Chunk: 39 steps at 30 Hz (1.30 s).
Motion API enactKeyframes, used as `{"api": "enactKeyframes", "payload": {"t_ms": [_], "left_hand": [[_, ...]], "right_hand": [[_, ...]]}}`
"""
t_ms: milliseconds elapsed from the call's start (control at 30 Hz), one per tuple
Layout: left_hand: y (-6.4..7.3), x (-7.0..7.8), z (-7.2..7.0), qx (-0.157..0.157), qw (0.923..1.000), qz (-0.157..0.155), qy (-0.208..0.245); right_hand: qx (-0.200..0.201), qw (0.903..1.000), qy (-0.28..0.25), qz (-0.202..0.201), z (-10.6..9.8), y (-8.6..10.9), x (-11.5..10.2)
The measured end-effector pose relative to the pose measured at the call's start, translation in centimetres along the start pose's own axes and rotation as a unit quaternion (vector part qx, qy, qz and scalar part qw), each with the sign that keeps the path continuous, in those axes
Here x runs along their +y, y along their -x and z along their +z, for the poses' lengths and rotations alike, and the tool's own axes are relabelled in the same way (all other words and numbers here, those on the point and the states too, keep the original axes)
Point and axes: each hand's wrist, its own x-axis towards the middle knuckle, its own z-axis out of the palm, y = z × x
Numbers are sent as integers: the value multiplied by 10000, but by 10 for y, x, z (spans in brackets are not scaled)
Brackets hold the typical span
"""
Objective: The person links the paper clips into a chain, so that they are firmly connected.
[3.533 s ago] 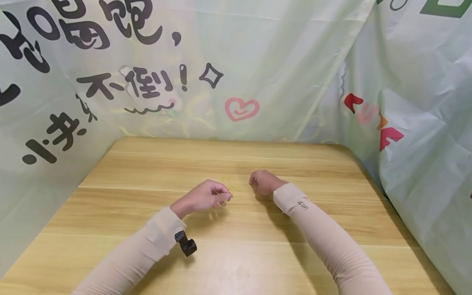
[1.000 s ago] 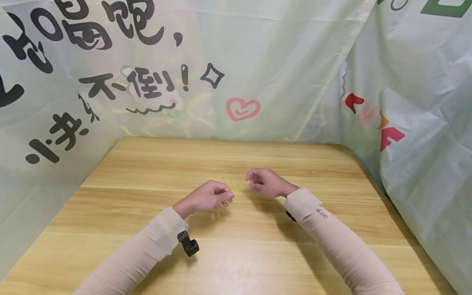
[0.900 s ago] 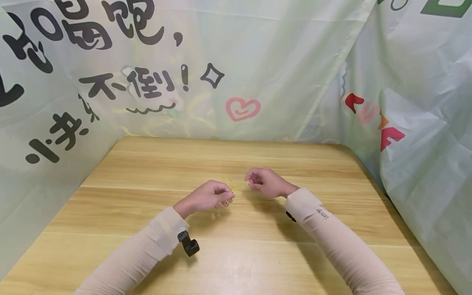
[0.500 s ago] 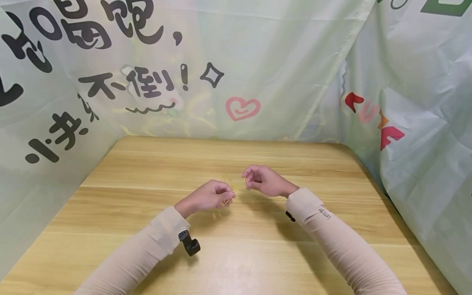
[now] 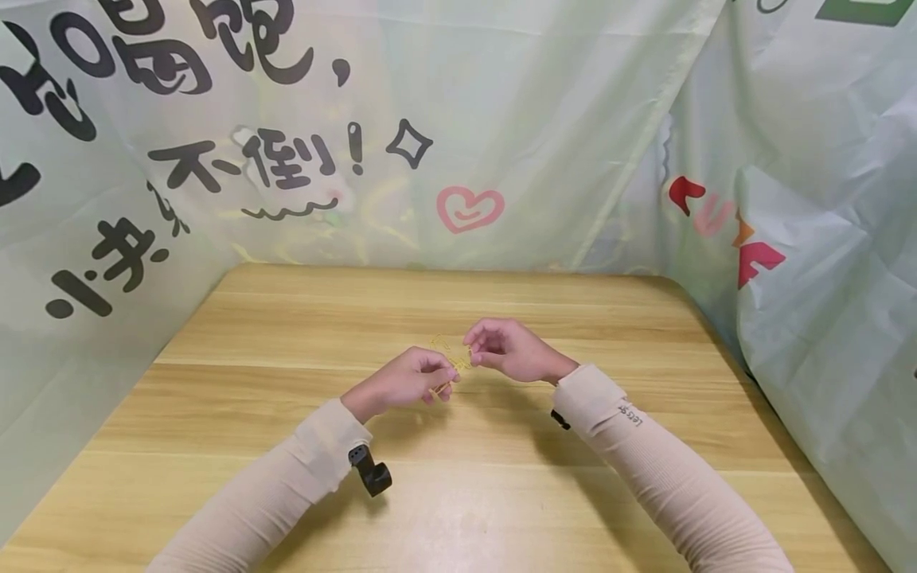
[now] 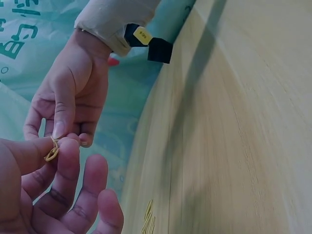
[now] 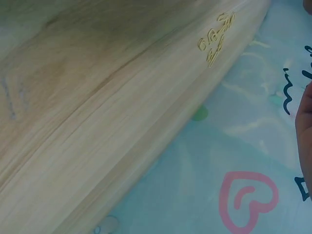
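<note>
My left hand [image 5: 404, 380] pinches a yellow paper clip [image 6: 51, 155] between thumb and index finger; its looped end hangs below the fingertips in the left wrist view. My right hand [image 5: 512, 350] is close by on the right, thumb and fingers curled around another small yellow paper clip [image 5: 470, 354]. In the left wrist view the right hand [image 6: 75, 90] meets the left fingertips, and whether the two clips are hooked together is too small to tell. Several more yellow paper clips [image 7: 214, 41] lie loose on the table, behind the hands in the head view.
The wooden table [image 5: 286, 318] has rounded far corners. Pale green printed cloth [image 5: 559, 143] hangs along its back and both sides. A black wrist camera [image 5: 370, 471] sticks out under the left cuff. Part of a hand [image 7: 304, 136] shows at the right wrist view's edge.
The right hand has risen slightly and come left toward the left hand, bringing a yellow paper clip up from the table. My left hand has shifted barely to the right.
</note>
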Motion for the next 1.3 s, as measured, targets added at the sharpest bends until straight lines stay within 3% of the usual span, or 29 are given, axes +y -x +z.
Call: {"api": "enactKeyframes", "payload": {"t_ms": [433, 1300], "left_hand": [[-1, 1, 2, -33, 9973, -341, 646], [0, 3, 5, -91, 9904, -353, 1333]], "right_hand": [[-35, 9995, 285, -161, 3, -1, -4], [-118, 9984, 469, -297, 6, 1, -10]]}}
